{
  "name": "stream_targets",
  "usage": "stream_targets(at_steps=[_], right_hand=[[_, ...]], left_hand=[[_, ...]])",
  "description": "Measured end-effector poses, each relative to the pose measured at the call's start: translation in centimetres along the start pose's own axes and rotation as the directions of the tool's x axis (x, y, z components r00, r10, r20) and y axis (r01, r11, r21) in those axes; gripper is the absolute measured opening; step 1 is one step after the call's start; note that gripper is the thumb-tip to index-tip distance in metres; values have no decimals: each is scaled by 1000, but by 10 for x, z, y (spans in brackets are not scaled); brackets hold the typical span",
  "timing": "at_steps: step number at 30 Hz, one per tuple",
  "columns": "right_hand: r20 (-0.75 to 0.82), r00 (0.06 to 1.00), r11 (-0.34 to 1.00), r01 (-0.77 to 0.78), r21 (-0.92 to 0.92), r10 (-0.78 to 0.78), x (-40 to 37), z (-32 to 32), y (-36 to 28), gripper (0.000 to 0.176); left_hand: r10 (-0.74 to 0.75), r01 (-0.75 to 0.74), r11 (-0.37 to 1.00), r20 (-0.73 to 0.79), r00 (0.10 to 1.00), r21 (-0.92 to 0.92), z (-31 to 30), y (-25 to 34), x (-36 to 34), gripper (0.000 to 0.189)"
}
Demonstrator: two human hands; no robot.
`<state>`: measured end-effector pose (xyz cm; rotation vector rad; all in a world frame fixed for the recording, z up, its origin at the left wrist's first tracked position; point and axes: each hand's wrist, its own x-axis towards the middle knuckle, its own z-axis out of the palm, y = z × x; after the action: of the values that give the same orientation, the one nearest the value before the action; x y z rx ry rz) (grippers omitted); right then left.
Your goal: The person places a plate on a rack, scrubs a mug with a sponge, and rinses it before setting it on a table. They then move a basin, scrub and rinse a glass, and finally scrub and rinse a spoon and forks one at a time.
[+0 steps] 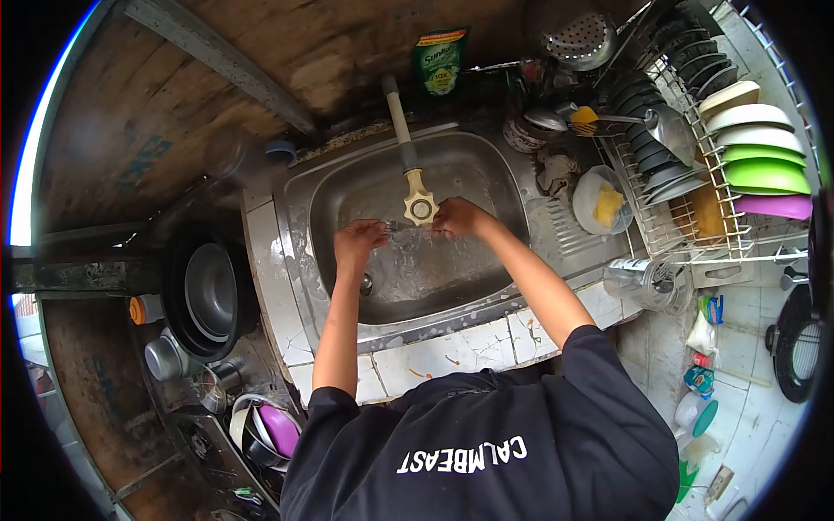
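Observation:
Over the sink basin (347,195), my left hand (358,245) and my right hand (460,218) face each other just below the cream tap (421,207). A thin, shiny metal fork (396,227) spans the gap between them, its tined end by my left fingers. My right fingers are closed around its other end, which they mostly hide. Water runs from the tap over the fork and splashes into the basin below. The fork's fine details are small and partly blurred.
Right of the basin, a bowl with a yellow sponge (609,207) stands beside a dish rack (738,234) holding plates and bowls. A green soap pouch (440,61) is behind the tap. Pans, including a large black one (178,300), are at left. Glass jars (632,280) sit near the right counter edge.

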<state>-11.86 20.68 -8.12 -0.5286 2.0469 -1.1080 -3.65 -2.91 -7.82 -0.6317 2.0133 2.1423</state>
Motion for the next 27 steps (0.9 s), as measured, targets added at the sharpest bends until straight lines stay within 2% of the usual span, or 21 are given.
stream_targets(at_steps=[2,5,7,8,9,10,11,12,14,15,17,18,19,21,22,23,25,26,27], right_hand=[[28,998,998,-55,4,55,-8,-3,-7,20],[15,996,993,-86,77,85,-30,8,-4,21],[-63,995,962,-60,265,80,-50,27,-1,24],[-67,994,963,-61,261,81,-58,36,2,24],[-114,988,934,-59,354,106,-63,46,6,24],[-158,978,894,-52,445,135,-66,56,12,24],[-161,977,893,-54,447,139,-68,65,19,24],[-130,979,846,-64,529,155,-68,74,26,24],[-78,973,692,-96,715,215,-76,86,24,23],[-72,974,693,-101,714,216,-86,93,19,23],[-30,971,504,-96,858,235,-101,95,9,23],[70,950,586,-244,773,304,-110,85,8,24],[76,950,587,-249,771,304,-120,75,11,24],[-31,964,809,-203,552,263,-139,47,22,27],[-169,950,834,-134,536,262,-149,28,27,27],[-312,914,859,-69,507,257,-159,4,36,28],[-636,732,919,35,392,244,-184,-49,58,27],[-754,606,930,64,362,252,-197,-75,72,28],[-849,465,941,88,327,252,-209,-98,89,29]], left_hand=[[-24,13,997,-142,990,-82,-14,-5,1,21],[-34,5,983,-158,987,-182,-22,-12,1,21],[-83,50,972,-136,987,-228,-10,-19,-6,19],[-89,36,935,-134,987,-354,1,-31,-7,18],[-93,21,882,-131,987,-472,12,-39,-8,17],[-133,108,857,-15,991,-503,25,-43,-14,17],[-180,198,846,85,980,-495,41,-48,-19,19],[-224,286,831,184,957,-476,57,-54,-22,21],[-220,276,891,189,957,-360,88,-69,-33,22],[-223,277,889,185,957,-364,97,-70,-42,22],[-378,417,854,179,908,-311,106,-63,-50,21],[-337,374,893,179,924,-250,103,-69,-48,20],[-339,375,892,175,924,-254,99,-66,-50,20],[-372,403,893,174,912,-202,82,-60,-53,21],[-382,433,882,259,887,-184,67,-63,-50,21],[-417,456,880,246,875,-131,54,-58,-53,19],[-466,491,868,221,857,-73,26,-57,-61,13],[-456,489,854,196,868,-176,10,-61,-64,12],[-468,480,846,107,877,-231,-3,-58,-69,14]])
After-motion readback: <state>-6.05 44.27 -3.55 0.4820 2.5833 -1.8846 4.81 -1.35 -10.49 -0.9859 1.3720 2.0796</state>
